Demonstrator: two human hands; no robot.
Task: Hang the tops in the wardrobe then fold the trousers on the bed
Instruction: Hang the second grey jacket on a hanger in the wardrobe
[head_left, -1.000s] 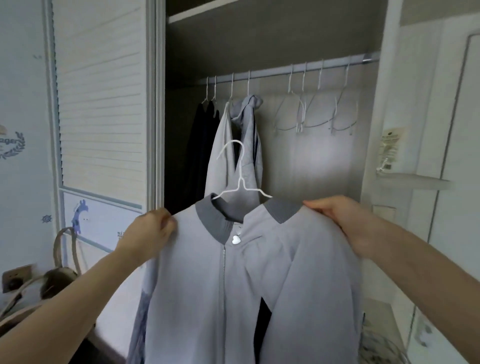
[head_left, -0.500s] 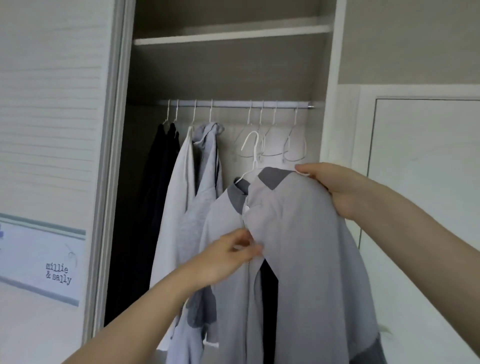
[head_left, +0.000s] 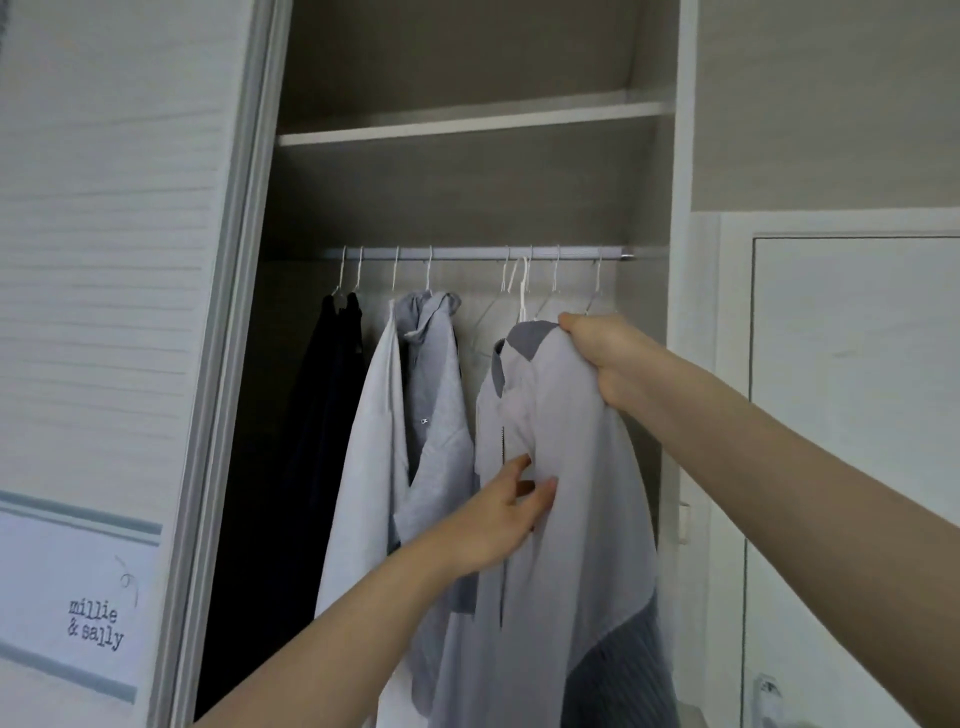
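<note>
A pale grey zip jacket (head_left: 571, 467) with a dark grey collar hangs on a white wire hanger (head_left: 522, 291), whose hook is up at the wardrobe rail (head_left: 467, 253). My right hand (head_left: 602, 358) grips the jacket's right shoulder just under the rail. My left hand (head_left: 498, 519) touches the jacket's front beside the zip, fingers loosely bent. Whether the hook sits over the rail I cannot tell. Trousers and bed are out of view.
On the rail's left hang dark garments (head_left: 332, 395), a white top (head_left: 369, 441) and a grey hooded top (head_left: 431, 374). Empty white hangers (head_left: 571, 291) hang to the right. A shelf (head_left: 467, 122) spans above. The sliding door (head_left: 104, 312) stands to the left.
The jacket went up and into the wardrobe, its hanger hook now at the rail. My left hand left the shoulder and came to the jacket's front; my right hand still holds the right shoulder.
</note>
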